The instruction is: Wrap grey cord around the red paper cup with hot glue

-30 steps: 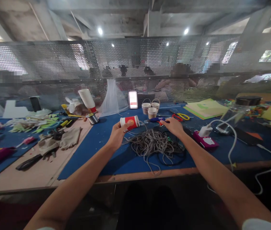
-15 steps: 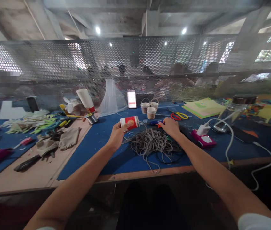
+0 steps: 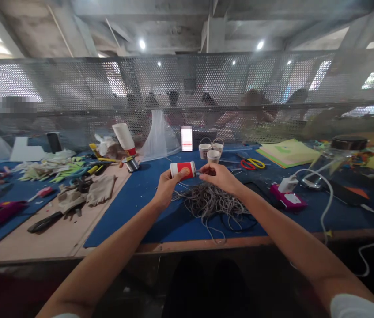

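Note:
My left hand (image 3: 166,187) is wrapped around a red and white paper cup (image 3: 183,170), which lies sideways above the table with one end facing right. At that end, the fingers of my right hand (image 3: 218,176) pinch the end of a grey cord (image 3: 198,172), close to or touching the cup. Just below both hands is a loose tangled heap of grey cord (image 3: 211,201). Three small cups with looped cord handles (image 3: 213,156) stand behind my right hand.
Red and yellow scissors (image 3: 253,164) lie to the right, near a magenta power strip (image 3: 286,197) with a plugged-in charger. A glass jar (image 3: 326,163) stands farther right. To the left are stacked paper cups (image 3: 123,137), a metal tin (image 3: 131,164) and work gloves (image 3: 100,190).
My right hand has left the blue and orange tool on the table and moved left to the cup's end, where it now pinches the cord. My left hand still holds the cup.

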### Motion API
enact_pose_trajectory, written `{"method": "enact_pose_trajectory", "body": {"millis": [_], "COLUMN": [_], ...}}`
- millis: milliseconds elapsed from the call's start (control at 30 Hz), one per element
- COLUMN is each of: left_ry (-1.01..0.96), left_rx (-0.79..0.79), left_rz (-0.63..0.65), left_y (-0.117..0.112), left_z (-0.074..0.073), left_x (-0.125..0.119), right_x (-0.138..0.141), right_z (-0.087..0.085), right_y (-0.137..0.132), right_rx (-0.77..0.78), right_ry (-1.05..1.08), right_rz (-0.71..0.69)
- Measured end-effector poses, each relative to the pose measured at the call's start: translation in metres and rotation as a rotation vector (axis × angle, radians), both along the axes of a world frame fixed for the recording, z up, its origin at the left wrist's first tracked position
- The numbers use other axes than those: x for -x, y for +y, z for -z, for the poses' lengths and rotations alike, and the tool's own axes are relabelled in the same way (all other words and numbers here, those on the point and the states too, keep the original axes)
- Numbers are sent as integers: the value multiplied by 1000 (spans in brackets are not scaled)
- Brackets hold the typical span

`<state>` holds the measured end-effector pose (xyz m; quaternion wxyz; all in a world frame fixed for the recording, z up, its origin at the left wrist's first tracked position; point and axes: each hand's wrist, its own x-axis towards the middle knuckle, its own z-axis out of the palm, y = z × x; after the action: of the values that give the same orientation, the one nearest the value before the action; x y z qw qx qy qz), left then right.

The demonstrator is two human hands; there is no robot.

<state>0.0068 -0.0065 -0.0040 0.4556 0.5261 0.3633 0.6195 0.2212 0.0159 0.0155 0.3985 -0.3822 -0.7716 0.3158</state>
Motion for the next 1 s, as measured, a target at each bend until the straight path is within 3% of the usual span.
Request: {"method": "enact_pose_trajectory", "body": {"millis": [233,467,1000], "left_ry": [67,117,144], "left_rx": [6,-5,11], "left_rz": [1,32,91], "left_y": [-3,-8,-12], "left_z": [0,-3,-7], "left_x": [-1,-3,-4], "right_x": [1,3,3], "right_z": [-2,-7,-6], "right_y": [-9,-15,-13], "right_rx": [-216,-445,-576], "right_ry": [43,9,-63], "right_rz": [121,113,208]}}
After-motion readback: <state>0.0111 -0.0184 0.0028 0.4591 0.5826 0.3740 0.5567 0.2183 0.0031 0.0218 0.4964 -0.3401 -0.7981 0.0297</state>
